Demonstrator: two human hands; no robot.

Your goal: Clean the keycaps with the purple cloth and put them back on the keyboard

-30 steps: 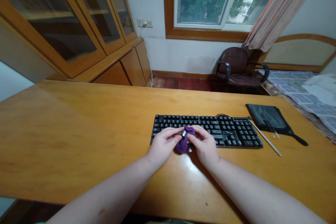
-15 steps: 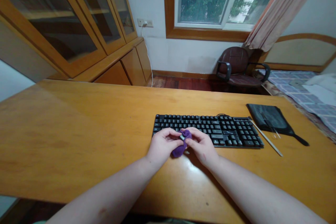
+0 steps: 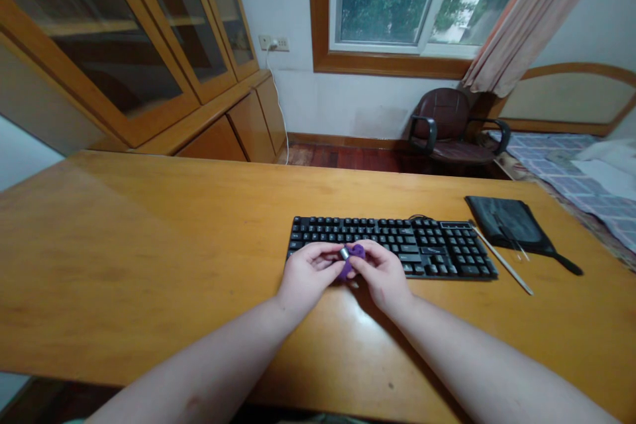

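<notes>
Both my hands meet just in front of a black keyboard (image 3: 422, 245) on the wooden table (image 3: 124, 258). My left hand (image 3: 308, 275) pinches a small grey keycap (image 3: 344, 253) between thumb and fingers. My right hand (image 3: 381, 273) is closed on a small purple cloth (image 3: 354, 257) that is pressed against the keycap. Most of the cloth is bunched between the two hands, with a little hanging below. The hands touch each other at the fingertips.
A black pouch (image 3: 507, 222) lies right of the keyboard with a black-handled tool (image 3: 564, 264) and a thin metal rod (image 3: 501, 260) beside it. A dark armchair (image 3: 447, 126) and a bed (image 3: 586, 165) stand beyond the table, and a glass-door cabinet (image 3: 149, 46) is at the left.
The purple cloth has been drawn up and gathered tighter between my hands, so less of it hangs down. The keycap has turned slightly in my left fingers. Both hands stay in place.
</notes>
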